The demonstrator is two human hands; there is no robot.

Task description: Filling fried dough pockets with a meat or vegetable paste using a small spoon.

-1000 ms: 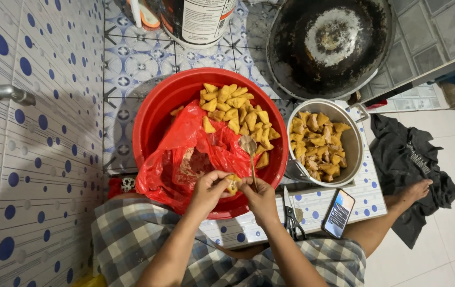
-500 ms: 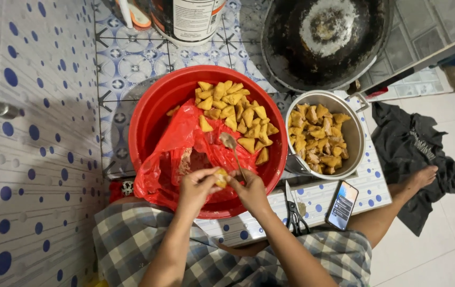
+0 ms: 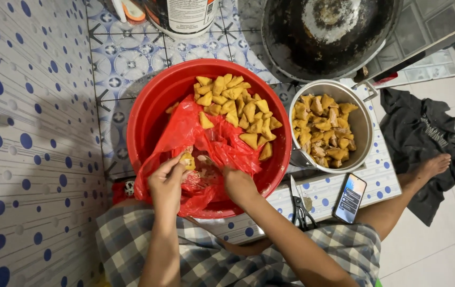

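the left hand (image 3: pixel 166 183), low and left of centre in the frame, pinches 1 yellow fried piece (image 3: pixel 187 160) between thumb and fingertips, just above the crumpled red plastic bag (image 3: pixel 206 146) that lies in the near half of the red basin (image 3: pixel 155 109). the right hand (image 3: pixel 239 183), just right of it, is dipped into the bag with its fingers curled down among the folds; whether they grip anything there cannot be told. the 2 hands are near each other but apart, with bag plastic between them. a heap of yellow pieces (image 3: pixel 232 106) fills the far right part of the basin, reaching toward its upper right rim, while the far left of the basin floor is bare red. the basin's right rim sits just beside a metal pot (image 3: pixel 364 127) in the centre right, also loaded with yellow pieces. a dark wok (image 3: pixel 325 32) in the upper right overlaps the pot's far edge. below the pot, scissors (image 3: pixel 299 204) and a phone (image 3: pixel 350 197) lie on the dotted tile, near the basin's lower right rim. a dark cloth (image 3: pixel 424 133) lies at the right edge on the pale floor beside a bare foot (image 3: pixel 434 165). a blue-dotted tiled wall (image 3: pixel 25 159) closes in the whole left side, near the basin's left rim.
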